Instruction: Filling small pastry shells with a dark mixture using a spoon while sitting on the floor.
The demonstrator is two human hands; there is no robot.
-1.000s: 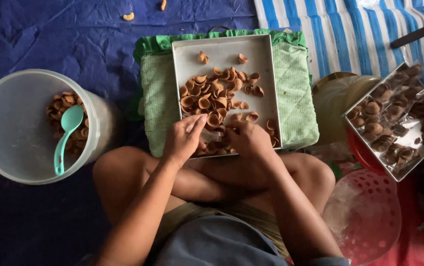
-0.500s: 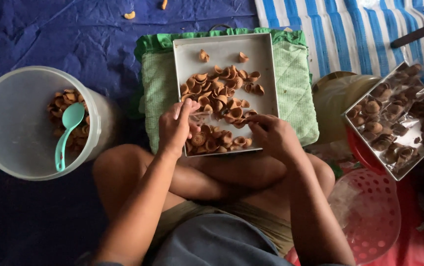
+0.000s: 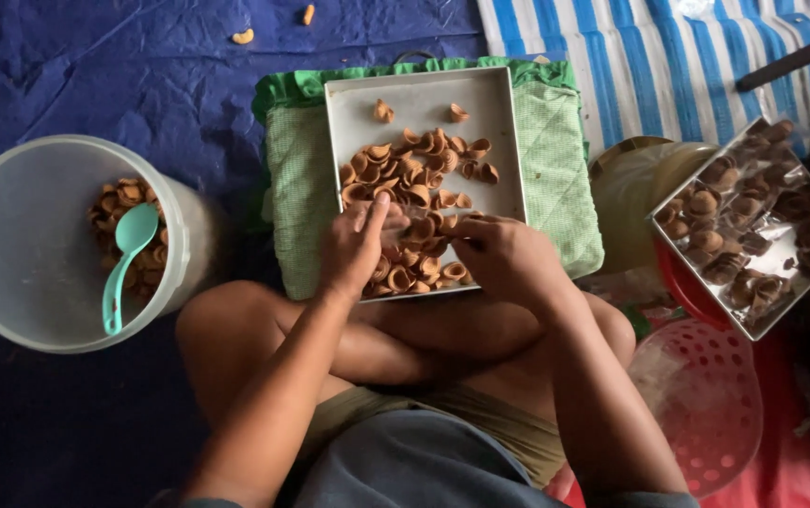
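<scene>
Two bare hands are laid over the lower part of a square white metal tray (image 3: 424, 89) at the centre of the frame, which is set on a green quilted cushion (image 3: 555, 169). The left hand (image 3: 356, 246) is pressed on the heap of small brown cup-shaped shells (image 3: 414, 179), fingers loosely spread; the right hand (image 3: 504, 256) is curled with fingertips pinched together at the heap, though whether a shell is held cannot be told. At the left, a translucent plastic bucket (image 3: 19, 245) with a teal plastic spoon (image 3: 127, 259) is seen; at the right, a foil-lined tray (image 3: 753, 221).
</scene>
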